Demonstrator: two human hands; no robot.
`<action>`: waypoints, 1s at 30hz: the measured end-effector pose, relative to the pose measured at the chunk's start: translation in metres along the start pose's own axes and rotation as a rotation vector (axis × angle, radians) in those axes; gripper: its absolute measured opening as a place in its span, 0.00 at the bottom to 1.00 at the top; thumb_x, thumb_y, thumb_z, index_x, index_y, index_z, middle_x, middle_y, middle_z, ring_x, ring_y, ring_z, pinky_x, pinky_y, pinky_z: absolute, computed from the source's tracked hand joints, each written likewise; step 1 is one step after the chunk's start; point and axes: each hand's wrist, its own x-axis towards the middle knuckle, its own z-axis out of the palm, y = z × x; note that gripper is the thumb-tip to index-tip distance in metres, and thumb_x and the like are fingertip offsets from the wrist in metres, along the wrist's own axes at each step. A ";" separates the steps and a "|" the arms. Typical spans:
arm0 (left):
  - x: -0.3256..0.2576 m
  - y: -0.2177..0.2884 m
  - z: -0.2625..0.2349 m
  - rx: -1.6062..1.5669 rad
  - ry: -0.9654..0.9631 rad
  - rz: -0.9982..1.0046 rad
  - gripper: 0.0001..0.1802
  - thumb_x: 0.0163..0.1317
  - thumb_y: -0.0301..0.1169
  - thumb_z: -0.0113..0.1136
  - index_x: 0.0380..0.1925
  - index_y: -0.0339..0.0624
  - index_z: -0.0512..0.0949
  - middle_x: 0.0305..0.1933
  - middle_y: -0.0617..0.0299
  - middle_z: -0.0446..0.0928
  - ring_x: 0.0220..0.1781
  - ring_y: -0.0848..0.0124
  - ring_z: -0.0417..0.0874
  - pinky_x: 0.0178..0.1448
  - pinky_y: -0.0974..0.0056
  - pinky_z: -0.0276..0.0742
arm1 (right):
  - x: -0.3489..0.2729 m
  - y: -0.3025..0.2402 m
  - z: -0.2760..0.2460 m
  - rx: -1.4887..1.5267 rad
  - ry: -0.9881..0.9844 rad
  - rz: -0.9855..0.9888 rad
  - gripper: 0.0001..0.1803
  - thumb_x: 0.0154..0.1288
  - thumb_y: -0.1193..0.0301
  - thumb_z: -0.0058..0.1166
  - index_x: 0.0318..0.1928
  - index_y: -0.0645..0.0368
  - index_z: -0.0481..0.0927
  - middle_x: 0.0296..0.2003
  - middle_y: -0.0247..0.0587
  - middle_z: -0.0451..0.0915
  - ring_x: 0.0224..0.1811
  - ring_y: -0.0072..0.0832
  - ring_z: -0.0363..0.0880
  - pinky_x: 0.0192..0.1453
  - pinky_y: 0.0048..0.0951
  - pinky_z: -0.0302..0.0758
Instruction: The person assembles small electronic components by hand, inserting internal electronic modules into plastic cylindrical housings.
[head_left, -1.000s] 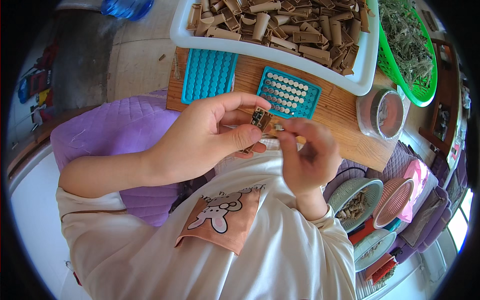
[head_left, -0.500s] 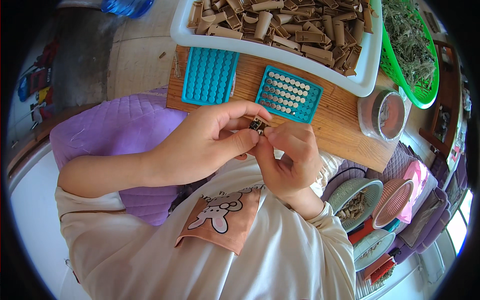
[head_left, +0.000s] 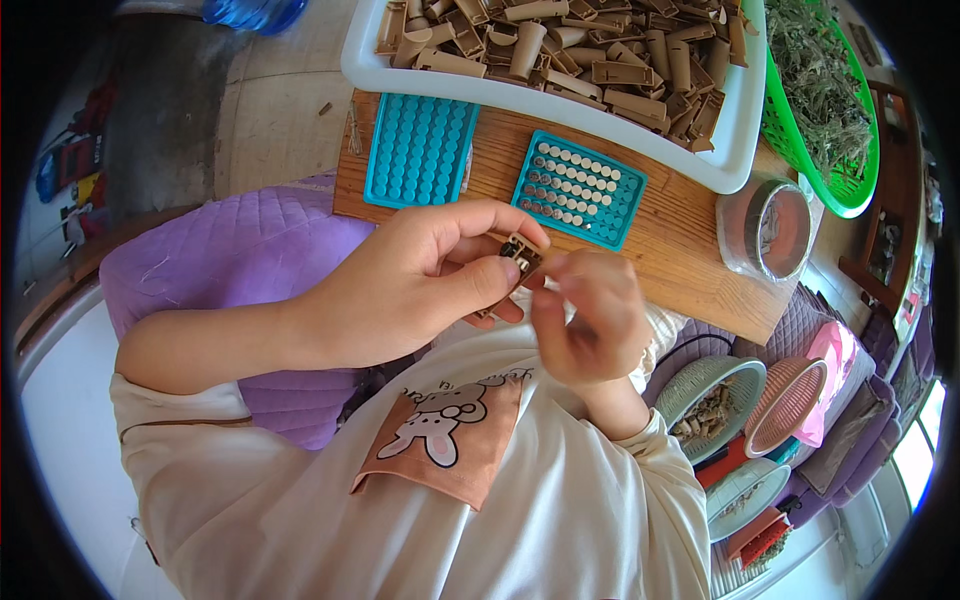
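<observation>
My left hand (head_left: 425, 275) is closed on a small brown plastic casing (head_left: 524, 250), pinched between thumb and forefinger. Dark and metallic parts show inside its upper end, and its lower end sticks out below the thumb. Just to the right of the casing is my right hand (head_left: 592, 325), with curled fingers and fingertips smeared by motion; whether it holds anything is not visible. Beyond the hands, a teal tray (head_left: 626, 205) on the wooden table holds rows of small pale and silvery discs.
A second teal tray (head_left: 420, 150) with round studs lies further left. At the table's far side stands a white bin (head_left: 735, 165) heaped with brown plastic casings. A green basket (head_left: 850, 200), a clear round container (head_left: 735, 235) and floor-level baskets (head_left: 750, 365) are on the right.
My right hand has drawn slightly right and down, away from the casing. More of the casing now shows in my left hand, which has barely moved.
</observation>
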 end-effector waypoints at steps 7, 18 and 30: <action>-0.003 0.005 0.002 0.038 -0.020 -0.011 0.13 0.58 0.24 0.40 0.43 0.37 0.65 0.37 0.60 0.72 0.35 0.78 0.74 0.39 0.73 0.70 | -0.023 0.058 -0.041 -0.624 -0.004 0.572 0.12 0.44 0.73 0.59 0.31 0.61 0.74 0.24 0.39 0.69 0.26 0.31 0.68 0.30 0.26 0.67; -0.002 -0.001 0.004 -0.007 -0.082 0.014 0.12 0.59 0.27 0.44 0.44 0.38 0.65 0.38 0.61 0.71 0.38 0.78 0.72 0.43 0.73 0.70 | -0.037 0.091 -0.040 -0.939 -0.144 0.537 0.07 0.46 0.70 0.57 0.29 0.57 0.76 0.25 0.39 0.69 0.28 0.35 0.69 0.31 0.32 0.67; -0.001 -0.009 0.004 0.079 -0.024 0.128 0.16 0.59 0.28 0.47 0.47 0.37 0.64 0.39 0.61 0.70 0.40 0.77 0.72 0.42 0.73 0.72 | 0.003 -0.013 -0.024 -0.334 -0.027 0.050 0.16 0.32 0.84 0.59 0.29 0.61 0.77 0.22 0.33 0.67 0.20 0.24 0.65 0.21 0.20 0.61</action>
